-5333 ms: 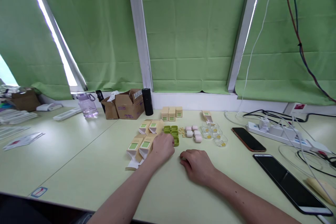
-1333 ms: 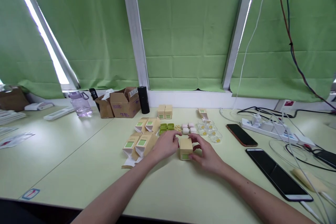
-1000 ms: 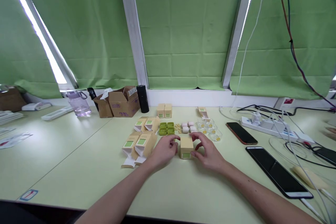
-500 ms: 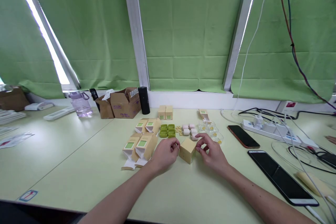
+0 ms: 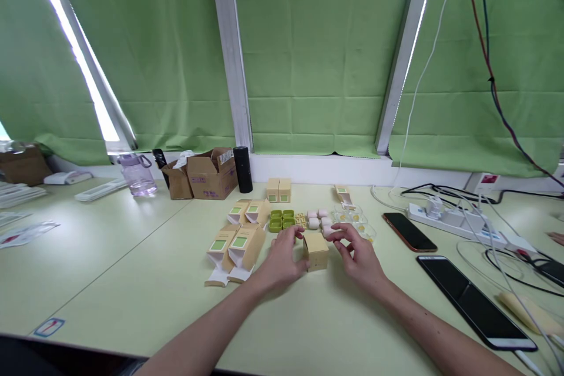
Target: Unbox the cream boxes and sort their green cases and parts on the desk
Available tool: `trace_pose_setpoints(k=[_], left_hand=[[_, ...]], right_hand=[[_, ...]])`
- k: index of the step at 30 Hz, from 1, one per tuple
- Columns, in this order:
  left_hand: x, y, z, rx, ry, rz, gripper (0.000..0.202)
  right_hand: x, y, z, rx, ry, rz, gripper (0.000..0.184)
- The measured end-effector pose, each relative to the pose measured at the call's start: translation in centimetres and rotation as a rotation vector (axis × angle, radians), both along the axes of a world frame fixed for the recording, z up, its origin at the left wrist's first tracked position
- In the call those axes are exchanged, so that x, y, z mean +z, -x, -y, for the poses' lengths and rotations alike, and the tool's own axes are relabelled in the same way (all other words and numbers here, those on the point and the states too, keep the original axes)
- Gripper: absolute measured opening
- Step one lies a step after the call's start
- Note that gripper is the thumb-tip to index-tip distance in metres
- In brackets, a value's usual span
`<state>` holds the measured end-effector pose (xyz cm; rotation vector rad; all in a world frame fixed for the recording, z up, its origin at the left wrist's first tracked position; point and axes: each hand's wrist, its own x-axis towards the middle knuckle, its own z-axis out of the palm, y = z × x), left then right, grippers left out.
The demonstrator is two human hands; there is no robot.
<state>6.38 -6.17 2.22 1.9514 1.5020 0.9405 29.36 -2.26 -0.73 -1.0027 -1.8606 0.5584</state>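
Note:
A small beige cardboard box (image 5: 316,254) stands on the table between my hands, one face turned toward me. My left hand (image 5: 284,258) grips it along its left side, thumb low and fingers near the top edge. To the right, my right hand (image 5: 359,255) has thumb and fingers curved but apart, with a narrow gap to the box. Just behind are pink-white rounded pieces (image 5: 313,222), small yellow pieces (image 5: 300,220), green square cups (image 5: 275,225) and clear plastic pieces with yellow centres (image 5: 360,220).
Several unfolded beige boxes (image 5: 247,245) lie left of my hands. Two closed boxes (image 5: 284,190) and one opened box (image 5: 343,195) are farther back. Phones (image 5: 409,231), a power strip (image 5: 456,223) and cables occupy the right. A brown carton (image 5: 211,179) and a purple bottle (image 5: 137,176) stand back left.
The box has turned so that a flat face points toward me. My left hand has shifted its grip around the box's left side, and my right fingers have come slightly away from it.

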Motion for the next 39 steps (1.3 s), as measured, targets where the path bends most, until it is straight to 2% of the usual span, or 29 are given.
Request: trace_pose_setpoints(k=[4,7,11,14,16,19,23,28,33,39], left_hand=[[-0.5,-1.0,0.4,0.055,0.013,-0.034,0.055],[-0.7,-1.4,0.5,0.053,0.002,-0.018,0.051],[-0.7,-1.5,0.5,0.042,-0.016,0.049,0.049],[-0.6,-1.4,0.4,0.032,-0.085,0.133,0.047],[-0.6,-1.2,0.3,0.025,-0.173,0.157,0.047],[-0.7,-0.7,-0.1,0.037,-0.394,0.109,0.05],[-0.8,-0.1,-0.6,0.06,-0.747,-0.035,0.05],[-0.4,-0.1,-0.3,0.029,-1.046,-0.235,0.044],[-0.2,-0.6,0.4,0.038,-1.162,-0.361,0.038],[-0.1,-0.9,0.7,0.075,-1.17,-0.437,0.034]], right_hand=[[1.1,-0.1,0.0,-0.064,-0.018,-0.092,0.028],[2.6,0.0,-0.2,-0.092,-0.034,-0.155,0.028],[5.1,0.5,-0.2,-0.111,-0.067,-0.191,0.029],[6.0,1.2,-0.1,-0.101,-0.085,-0.208,0.029],[5.6,1.8,0.2,-0.084,-0.107,-0.219,0.028],[4.0,2.5,0.8,-0.076,-0.174,-0.205,0.03],[1.8,2.9,1.8,-0.032,-0.305,-0.104,0.046],[1.3,3.1,2.8,0.033,-0.463,-0.038,0.057],[0.9,3.3,2.9,0.034,-0.489,-0.052,0.049],[0.7,3.4,2.8,-0.008,-0.506,-0.041,0.044]])
